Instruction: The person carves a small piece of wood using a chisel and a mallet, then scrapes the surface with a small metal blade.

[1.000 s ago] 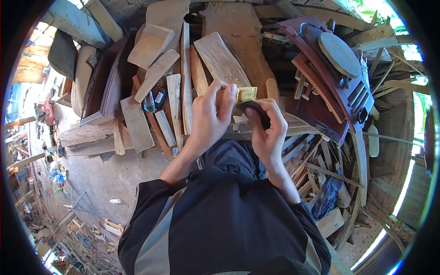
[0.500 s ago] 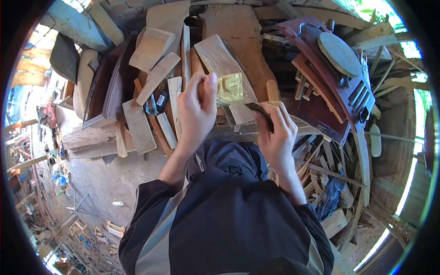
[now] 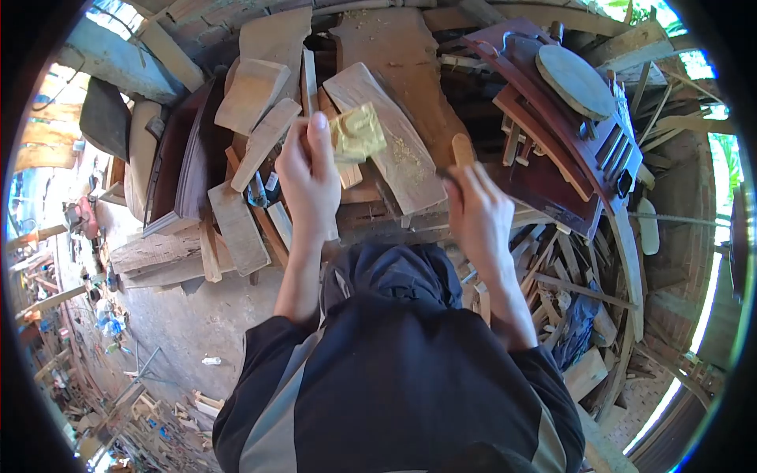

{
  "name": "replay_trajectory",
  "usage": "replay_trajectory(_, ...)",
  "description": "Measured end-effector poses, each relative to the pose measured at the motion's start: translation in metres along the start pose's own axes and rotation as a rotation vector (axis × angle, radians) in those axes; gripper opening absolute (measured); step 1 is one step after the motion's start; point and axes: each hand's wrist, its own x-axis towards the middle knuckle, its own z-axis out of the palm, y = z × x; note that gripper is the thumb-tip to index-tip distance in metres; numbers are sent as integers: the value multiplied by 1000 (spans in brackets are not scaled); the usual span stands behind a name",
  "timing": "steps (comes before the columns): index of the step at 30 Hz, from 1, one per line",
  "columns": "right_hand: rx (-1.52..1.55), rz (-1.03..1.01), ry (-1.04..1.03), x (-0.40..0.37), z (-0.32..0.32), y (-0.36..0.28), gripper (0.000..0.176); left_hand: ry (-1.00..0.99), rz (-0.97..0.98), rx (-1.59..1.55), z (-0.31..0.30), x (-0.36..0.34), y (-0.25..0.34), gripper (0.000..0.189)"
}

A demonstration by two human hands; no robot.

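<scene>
My left hand (image 3: 309,177) grips a small yellow carved wooden block (image 3: 359,132) by its left edge, thumb on top. The block is tilted, its carved face up, above a pale wide board with dust on it. My right hand (image 3: 481,217) is closed to the right of the block and apart from it. A dark, thin piece of sandpaper (image 3: 449,179) shows a little at its fingertips; most of it is hidden by the fingers. Just beyond that hand a rounded wooden handle (image 3: 463,148) sticks up.
The pale board (image 3: 394,146) rests on a workbench with a brown slab (image 3: 394,55) and offcuts (image 3: 239,229). Dark red furniture parts (image 3: 524,102) with a round wooden disc (image 3: 574,81) are stacked at right. Scrap wood (image 3: 587,370) lies below; a concrete floor (image 3: 197,315) is at left.
My left hand has moved left with the block and turned it to a tilt. My right hand has drawn away from the block, and the sandpaper shows less. The view has shifted slightly.
</scene>
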Motion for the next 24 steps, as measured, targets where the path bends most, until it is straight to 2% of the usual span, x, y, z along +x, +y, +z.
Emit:
replay_trajectory(2, 85, -11, 47, 12, -4, -16, 8, -91, 23, 44, 5, 4, -10, 36)
replay_trajectory(4, 358, -195, 238, 24, 1, -33, 12, -162, -76, 10, 17, -4, 1, 35)
replay_trajectory(5, 410, -208, 229, 27, 1, -40, 12, -201, -74, 16, 19, -8, 5, 35)
replay_trajectory(10, 288, -243, 184, 25, 13, -34, 11, -237, -50, -16, 26, -12, -4, 35)
replay_trajectory(12, 175, -217, 110, 22, 9, -26, 10, -277, 13, 28, 30, -20, -4, 35)
replay_trajectory(14, 132, -175, 23, 15, 5, -9, 9, -314, -12, 134, 29, -25, -10, 36)
replay_trajectory(16, -246, -10, -429, 1, 25, 23, 15, 19, -12, 2, 24, -11, -11, 39)
replay_trajectory(17, -212, 0, -337, -7, 31, 28, 7, 102, -34, 3, 20, -2, 0, 41)
replay_trajectory(18, -218, -18, -340, 3, 25, 20, 7, 63, -34, 11, 14, 5, -3, 41)
replay_trajectory(20, 78, 66, 97, 15, 11, -18, 2, -18, 1, 114, 16, 7, 0, 40)
replay_trajectory(21, 233, 29, 231, 20, 15, -20, 8, -43, -15, 64, 22, 2, -4, 39)
replay_trajectory(22, 234, 26, 246, 27, 15, -24, 8, -67, -50, 65, 25, -2, -5, 38)
replay_trajectory(24, 339, -184, 280, 33, 4, -34, 10, -118, -29, 47, 29, -7, -9, 36)
